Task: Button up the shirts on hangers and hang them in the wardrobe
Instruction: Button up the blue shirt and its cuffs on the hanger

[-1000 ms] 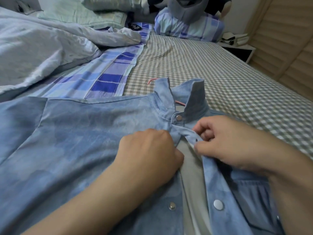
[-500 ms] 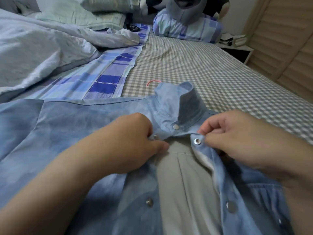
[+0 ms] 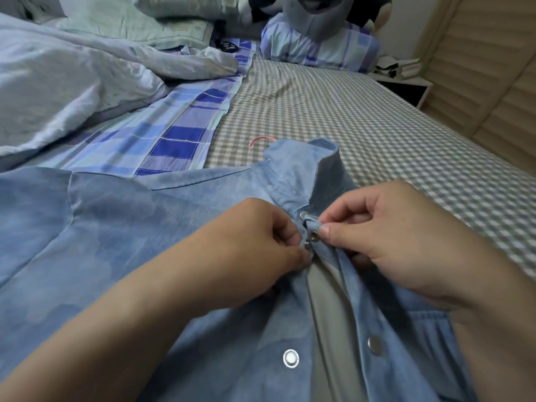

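Observation:
A blue denim shirt [image 3: 121, 233] with metal snaps lies front-up on the bed, its collar standing. A pink hanger hook [image 3: 261, 139] pokes out past the collar. My left hand [image 3: 258, 242] pinches the left placket edge at a snap just under the collar. My right hand [image 3: 385, 233] pinches the right placket edge with its snap [image 3: 313, 236]. The two snaps sit almost touching. The collar snap [image 3: 303, 215] looks joined. Lower down the front gapes, with one snap [image 3: 291, 358] on the left and one snap [image 3: 374, 345] on the right, grey lining between.
The checked bed sheet [image 3: 333, 117] stretches ahead. A crumpled pale duvet [image 3: 58, 91] and a blue plaid cover [image 3: 177, 140] lie at the left. Pillows and a plush toy [image 3: 316, 15] sit at the head. A slatted wooden door [image 3: 487, 82] and a nightstand [image 3: 406, 82] stand on the right.
Both hands have drawn the two placket edges together under the collar, closing the gap there. The view has shifted slightly closer.

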The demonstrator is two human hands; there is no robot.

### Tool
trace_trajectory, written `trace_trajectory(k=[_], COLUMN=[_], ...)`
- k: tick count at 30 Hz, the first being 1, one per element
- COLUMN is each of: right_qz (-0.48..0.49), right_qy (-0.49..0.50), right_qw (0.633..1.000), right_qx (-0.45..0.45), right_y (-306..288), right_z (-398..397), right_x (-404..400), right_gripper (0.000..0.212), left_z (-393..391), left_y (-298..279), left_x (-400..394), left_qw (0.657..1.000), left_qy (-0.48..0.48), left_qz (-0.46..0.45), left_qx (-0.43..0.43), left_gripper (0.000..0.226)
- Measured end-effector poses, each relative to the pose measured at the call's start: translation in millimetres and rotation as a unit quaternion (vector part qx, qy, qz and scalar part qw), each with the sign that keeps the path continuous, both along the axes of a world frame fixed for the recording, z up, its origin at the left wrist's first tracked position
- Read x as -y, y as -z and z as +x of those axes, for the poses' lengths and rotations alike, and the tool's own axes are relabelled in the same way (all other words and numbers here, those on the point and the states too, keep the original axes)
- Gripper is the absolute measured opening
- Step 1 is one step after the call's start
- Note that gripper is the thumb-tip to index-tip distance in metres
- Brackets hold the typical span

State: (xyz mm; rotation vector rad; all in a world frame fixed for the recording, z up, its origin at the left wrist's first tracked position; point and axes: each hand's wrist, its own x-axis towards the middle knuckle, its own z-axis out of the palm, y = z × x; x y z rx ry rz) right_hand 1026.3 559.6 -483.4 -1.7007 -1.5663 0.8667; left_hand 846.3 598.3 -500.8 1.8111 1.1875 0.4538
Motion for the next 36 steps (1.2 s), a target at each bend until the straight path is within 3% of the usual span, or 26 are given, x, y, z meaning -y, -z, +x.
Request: trace_trajectory(k=[10,15,29,33,35,36], right_qz=[-0.046,-0.095,-0.094,-0.091,-0.103,-0.11], right_qy=[-0.009,-0.032,-0.045,-0.094,-0.112,-0.106], right_qw=[0.999,0.994,0.993,0.991,0.988,0.988], right_qx=[-0.011,-0.047,-0.049,-0.01,-0.009,-0.026], right_y=[-4,-12,-9,-11,-11,-10], right_z=[-1,5,5,5,6,8], right_x=[3,7,6,7,7,6], right_gripper=[0.013,0.016,0.038,0.043,0.049,0.05], left_z=[-2,-2,0,-3,-3,-2], left_y=[-3,-3,1,-1,0,2], left_x=[-1,-1,-1,-4,-4,-4], left_qw=[0.995,0.995,0.996,0.991,0.995,0.996], left_qy=[-0.015,-0.022,-0.011,0.033,0.047,0.046], left_qz=[-0.083,-0.088,-0.081,-0.113,-0.09,-0.079], left_qx=[0.046,0.045,0.031,0.062,0.025,0.014], left_gripper=[0.014,0.014,0.017,0.04,0.054,0.051])
